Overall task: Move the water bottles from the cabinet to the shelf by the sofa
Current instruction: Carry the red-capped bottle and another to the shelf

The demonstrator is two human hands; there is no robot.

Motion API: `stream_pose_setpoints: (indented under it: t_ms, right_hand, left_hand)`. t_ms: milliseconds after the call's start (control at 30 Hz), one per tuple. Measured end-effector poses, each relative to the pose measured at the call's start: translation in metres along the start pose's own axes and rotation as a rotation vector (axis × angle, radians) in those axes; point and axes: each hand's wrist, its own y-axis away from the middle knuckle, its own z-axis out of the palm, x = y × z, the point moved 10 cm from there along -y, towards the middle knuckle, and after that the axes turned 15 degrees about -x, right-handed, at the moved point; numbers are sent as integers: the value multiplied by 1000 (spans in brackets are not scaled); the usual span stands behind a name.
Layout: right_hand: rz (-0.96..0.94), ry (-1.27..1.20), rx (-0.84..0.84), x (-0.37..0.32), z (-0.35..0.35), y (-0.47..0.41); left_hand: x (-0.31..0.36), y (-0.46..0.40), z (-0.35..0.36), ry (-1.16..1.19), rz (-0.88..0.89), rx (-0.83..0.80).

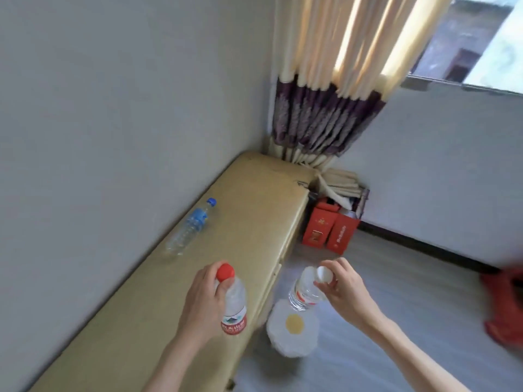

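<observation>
A: Three bottles in view. At left of centre the blue-capped bottle (190, 227) lies on its side on the yellow cabinet top (254, 222), close to the wall (113, 108), touched by neither hand.

B: And lower down?

A: The left hand (205, 299) holds the red-capped bottle (232, 304) at the lower middle of the frame, fingers curled round its neck and shoulder just under the cap. It hangs about upright, over the cabinet top's near edge. Right of that, the right hand (343, 284) pinches the white-capped bottle (305, 291) at the cap, and that bottle tilts, its base out over the floor (396, 349) above a round white cushion with a yellow centre (293, 326).

B: How will they handle?

A: Thin clear plastic, so I judge the walls soft and easy to dent. How full they are I cannot tell; if full, they are fairly heavy for a cap pinch. The neck is the stiffest part, so the left hold looks sound. The right one seems less sure: held at the cap only, the bottle can swing or slip.

B: The lying one?

A: It may roll. I'd take it round the middle or the neck.

B: Further right?

A: Red boxes (328, 230) below the curtain (325, 108), at centre right. No shelf or sofa shows.
</observation>
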Motion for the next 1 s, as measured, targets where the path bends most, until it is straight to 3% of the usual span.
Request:
stream_pose_setpoints:
  t_ms: [300, 767, 1000]
  right_hand:
    - [346, -135, 429, 152, -119, 229]
    - [856, -134, 857, 325, -220, 632]
    - [1100, -155, 1101, 393, -251, 776]
  left_hand:
    - [199, 16, 198, -123, 466, -373]
    - [434, 215, 548, -140, 887, -909]
    - [548, 307, 714, -177, 1118, -1196]
